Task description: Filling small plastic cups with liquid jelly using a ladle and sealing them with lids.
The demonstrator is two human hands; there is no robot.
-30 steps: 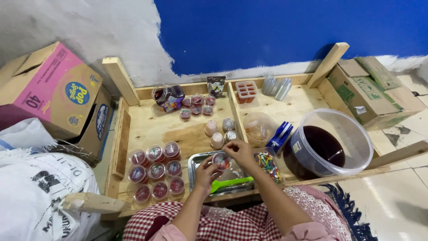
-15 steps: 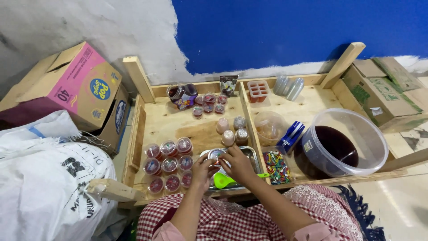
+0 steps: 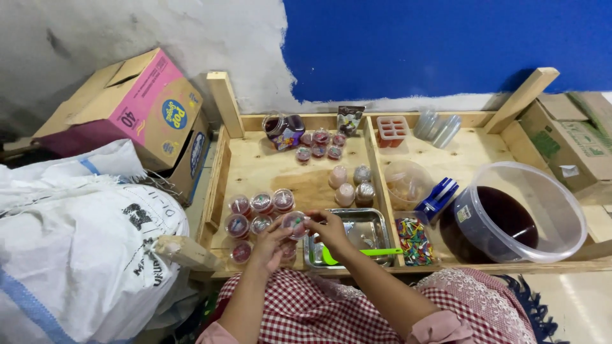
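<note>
- Head view: both hands meet over the front of a wooden tray table (image 3: 280,175), gripping one small lidded jelly cup (image 3: 294,223) with red filling.
- The left hand (image 3: 271,245) cups it from below and the side, fingers curled round it.
- The right hand (image 3: 331,229) pinches its top edge from the right (thumb and fingertips closed on the lid).
- The cup is held just above the table, between a cluster of filled cups (image 3: 255,216) on the left and a steel tray (image 3: 363,232) on the right.
- A green spoon (image 3: 357,253) lies in the steel tray, just beside the right wrist.
- Right of that tray sits a clear box of coloured picks (image 3: 414,241), then a large clear tub of dark liquid (image 3: 519,213).
- Farther back stand three upturned pale cups (image 3: 350,185) and a jar (image 3: 284,129) by the wall.
- A pink cardboard box (image 3: 137,105) and a white sack (image 3: 83,242) sit left of the table.
</note>
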